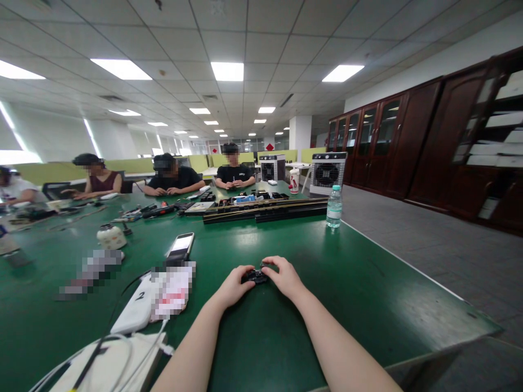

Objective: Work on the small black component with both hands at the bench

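Head view: both hands (236, 286) pinch a small black part (256, 277); a capped bottle (334, 209), contents unclear, stands beyond.

From where I stood, the glossy green tabletop (400, 305) held a water bottle (334, 208) upright just inside its right edge, with long black rails (294, 213) lying leftward of that, well back from the near edge. Towards the near left, a white slab marked 2 (133, 309) lay beside a pale, flat case (110, 375); a phone (181, 246) and a squat white jar (111, 238) sat farther in from the near edge.
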`<state>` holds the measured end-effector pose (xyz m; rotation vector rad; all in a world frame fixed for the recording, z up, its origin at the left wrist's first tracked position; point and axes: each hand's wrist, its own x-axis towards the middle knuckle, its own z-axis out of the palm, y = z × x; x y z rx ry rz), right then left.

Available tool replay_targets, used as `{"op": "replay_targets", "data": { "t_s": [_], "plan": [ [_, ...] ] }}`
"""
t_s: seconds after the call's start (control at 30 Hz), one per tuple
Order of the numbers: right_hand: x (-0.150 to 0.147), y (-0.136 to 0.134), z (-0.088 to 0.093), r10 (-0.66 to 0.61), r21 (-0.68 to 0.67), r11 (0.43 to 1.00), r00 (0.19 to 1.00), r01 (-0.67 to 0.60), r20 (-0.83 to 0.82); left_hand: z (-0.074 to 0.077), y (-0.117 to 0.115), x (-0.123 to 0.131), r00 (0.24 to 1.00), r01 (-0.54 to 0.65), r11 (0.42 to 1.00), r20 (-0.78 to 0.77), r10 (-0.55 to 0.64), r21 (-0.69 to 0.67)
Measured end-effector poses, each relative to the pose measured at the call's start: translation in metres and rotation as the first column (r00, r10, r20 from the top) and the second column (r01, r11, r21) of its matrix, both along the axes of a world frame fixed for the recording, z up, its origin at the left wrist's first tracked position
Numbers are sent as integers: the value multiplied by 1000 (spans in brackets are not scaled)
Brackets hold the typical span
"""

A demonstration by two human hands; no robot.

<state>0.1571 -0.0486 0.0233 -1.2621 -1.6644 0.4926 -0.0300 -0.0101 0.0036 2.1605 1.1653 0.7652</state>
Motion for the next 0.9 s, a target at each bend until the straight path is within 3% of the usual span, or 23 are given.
{"op": "replay_targets", "data": {
  "t_s": [0.27,0.4,0.73,0.9],
  "plan": [
    [-6,-3,-3,73,-100,994,931,-39,358,-1,2,0,1000,16,1000,15,-16,1],
    [-8,-6,0,66,-102,995,891,-22,450,1,0,1,999,21,1000,24,-21,0],
    [-10,-8,1,47,-112,994,900,2,434,2,-1,2,1000,16,1000,0,-16,1],
    [-4,-4,-6,91,-166,985,971,-55,220,3,-2,2,1000,10,1000,-7,-10,17]
  ]
}}
